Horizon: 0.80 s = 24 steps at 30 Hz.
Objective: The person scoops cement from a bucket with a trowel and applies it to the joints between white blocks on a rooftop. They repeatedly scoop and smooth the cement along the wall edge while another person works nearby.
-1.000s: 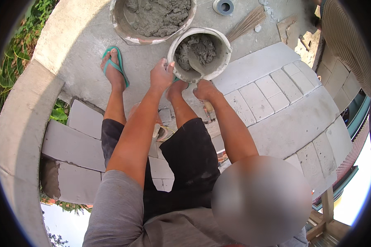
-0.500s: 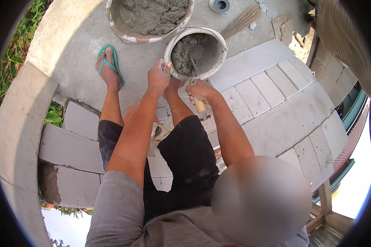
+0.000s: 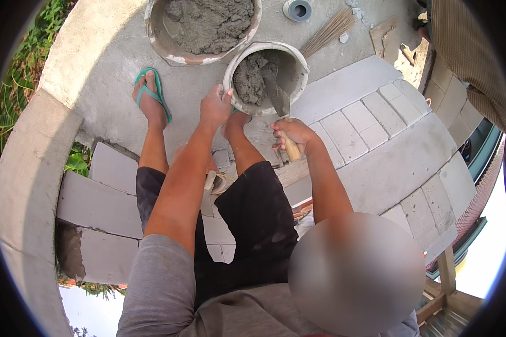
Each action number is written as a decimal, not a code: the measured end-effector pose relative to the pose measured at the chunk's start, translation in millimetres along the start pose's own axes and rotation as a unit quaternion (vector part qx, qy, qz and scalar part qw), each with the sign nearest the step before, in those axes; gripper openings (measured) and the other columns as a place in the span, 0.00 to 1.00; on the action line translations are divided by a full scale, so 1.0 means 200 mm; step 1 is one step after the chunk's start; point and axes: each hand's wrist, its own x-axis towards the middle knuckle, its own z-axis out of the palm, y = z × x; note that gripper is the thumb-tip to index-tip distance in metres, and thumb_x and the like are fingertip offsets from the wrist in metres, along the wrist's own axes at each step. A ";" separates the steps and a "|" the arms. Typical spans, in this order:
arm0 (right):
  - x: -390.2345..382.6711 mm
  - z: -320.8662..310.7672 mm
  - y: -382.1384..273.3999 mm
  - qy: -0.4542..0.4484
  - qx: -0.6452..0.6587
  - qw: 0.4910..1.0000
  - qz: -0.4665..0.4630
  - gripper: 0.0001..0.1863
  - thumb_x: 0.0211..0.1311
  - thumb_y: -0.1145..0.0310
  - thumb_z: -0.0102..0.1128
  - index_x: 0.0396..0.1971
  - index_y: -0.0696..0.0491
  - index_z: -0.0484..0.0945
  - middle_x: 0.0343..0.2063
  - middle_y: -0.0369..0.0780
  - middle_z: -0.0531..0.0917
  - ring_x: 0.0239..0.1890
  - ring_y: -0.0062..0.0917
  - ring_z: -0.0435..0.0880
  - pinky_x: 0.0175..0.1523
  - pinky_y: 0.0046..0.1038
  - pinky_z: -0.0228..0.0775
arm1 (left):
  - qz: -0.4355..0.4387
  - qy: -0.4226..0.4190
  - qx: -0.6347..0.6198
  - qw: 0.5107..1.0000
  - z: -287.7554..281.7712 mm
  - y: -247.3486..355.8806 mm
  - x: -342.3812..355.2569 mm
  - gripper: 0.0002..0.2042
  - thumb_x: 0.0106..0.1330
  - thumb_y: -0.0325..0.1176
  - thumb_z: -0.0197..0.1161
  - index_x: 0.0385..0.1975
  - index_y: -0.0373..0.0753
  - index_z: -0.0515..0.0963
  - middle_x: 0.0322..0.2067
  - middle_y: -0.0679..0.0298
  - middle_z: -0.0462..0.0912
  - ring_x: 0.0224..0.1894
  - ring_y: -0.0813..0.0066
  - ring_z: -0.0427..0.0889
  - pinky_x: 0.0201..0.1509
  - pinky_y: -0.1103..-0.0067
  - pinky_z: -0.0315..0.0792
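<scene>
My left hand (image 3: 216, 106) is closed on the left rim of a pale bucket (image 3: 295, 90) of wet grey mortar (image 3: 250, 78). My right hand (image 3: 297, 132) grips the wooden handle (image 3: 291, 147) of a trowel, whose grey blade (image 3: 278, 95) reaches into the bucket at its lower right, with its tip beside the mortar. Above and left of this bucket stands a wider tub (image 3: 157, 28) heaped with mortar. My feet in teal flip-flops are on the concrete under and left of the bucket.
A straw broom (image 3: 326, 33) and a grey roll (image 3: 297, 10) lie beyond the bucket. Pale blocks (image 3: 343, 140) are laid to my right and left (image 3: 101, 208). A curved concrete edge (image 3: 28, 146) borders plants. A striped cloth or garment (image 3: 464, 50) hangs at upper right.
My right hand and trowel handle have moved right and down, and the blade has swung toward the bucket's right side, showing more of its face. The bucket has shifted slightly left.
</scene>
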 end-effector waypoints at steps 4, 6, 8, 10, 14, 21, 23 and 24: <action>0.09 -0.24 -0.12 -0.170 0.392 0.904 -0.004 0.10 0.74 0.62 0.58 0.36 0.53 0.73 0.22 0.29 0.73 0.18 0.13 0.73 0.21 0.20 0.70 | 0.012 -0.009 -0.025 1.000 0.03 0.05 0.01 0.16 0.75 0.44 0.60 0.44 0.34 0.76 0.35 0.51 0.88 0.37 0.58 0.89 0.44 0.68 0.78; 0.17 -0.19 -0.39 -0.142 0.346 0.927 -0.016 0.07 0.74 0.66 0.56 0.37 0.53 0.73 0.21 0.30 0.73 0.18 0.13 0.73 0.22 0.20 0.71 | 0.008 -0.012 -0.011 1.000 0.06 0.02 0.03 0.15 0.75 0.43 0.60 0.44 0.34 0.76 0.34 0.52 0.88 0.37 0.59 0.89 0.43 0.69 0.78; 0.18 0.00 -0.58 -0.092 0.235 0.966 -0.049 0.08 0.72 0.68 0.55 0.32 0.54 0.74 0.20 0.31 0.74 0.18 0.17 0.74 0.23 0.23 0.72 | 0.003 -0.024 -0.018 1.000 0.03 0.00 0.07 0.15 0.76 0.43 0.59 0.44 0.35 0.75 0.34 0.52 0.88 0.37 0.61 0.89 0.43 0.70 0.78; 0.17 0.24 -0.57 0.059 -0.005 0.994 -0.091 0.07 0.66 0.72 0.56 0.32 0.60 0.79 0.21 0.38 0.78 0.21 0.26 0.81 0.29 0.32 0.79 | -0.007 -0.066 -0.054 0.996 0.02 0.03 0.03 0.15 0.76 0.42 0.59 0.45 0.35 0.75 0.33 0.53 0.88 0.36 0.64 0.89 0.44 0.71 0.78; 0.25 0.24 -0.27 0.174 -0.610 0.759 -0.147 0.16 0.57 0.72 0.59 0.43 0.64 0.83 0.39 0.52 0.86 0.44 0.42 0.88 0.49 0.39 0.81 | -0.019 -0.022 -0.097 0.995 0.10 0.00 0.01 0.14 0.76 0.41 0.58 0.46 0.35 0.75 0.33 0.54 0.88 0.35 0.68 0.88 0.43 0.73 0.77; -0.17 0.09 -0.26 0.147 -0.624 0.763 -0.086 0.18 0.57 0.68 0.57 0.43 0.65 0.83 0.48 0.58 0.85 0.54 0.45 0.85 0.56 0.41 0.78 | -0.035 0.021 -0.063 0.997 0.06 0.06 -0.07 0.16 0.75 0.44 0.60 0.47 0.36 0.76 0.33 0.53 0.88 0.35 0.65 0.88 0.44 0.71 0.77; -0.17 0.05 -0.37 0.161 -0.544 0.819 -0.091 0.19 0.57 0.67 0.58 0.42 0.66 0.83 0.46 0.59 0.85 0.53 0.46 0.85 0.56 0.42 0.78 | -0.028 0.019 -0.063 0.997 0.04 0.07 -0.03 0.16 0.74 0.45 0.61 0.48 0.37 0.77 0.33 0.53 0.88 0.36 0.63 0.88 0.44 0.70 0.77; -0.13 0.04 -0.43 0.180 -0.495 0.846 -0.081 0.19 0.57 0.66 0.58 0.41 0.67 0.83 0.45 0.60 0.85 0.51 0.48 0.86 0.55 0.42 0.78 | -0.030 0.012 -0.073 0.997 0.03 0.08 -0.02 0.16 0.74 0.45 0.61 0.47 0.37 0.77 0.33 0.53 0.88 0.36 0.62 0.88 0.43 0.69 0.78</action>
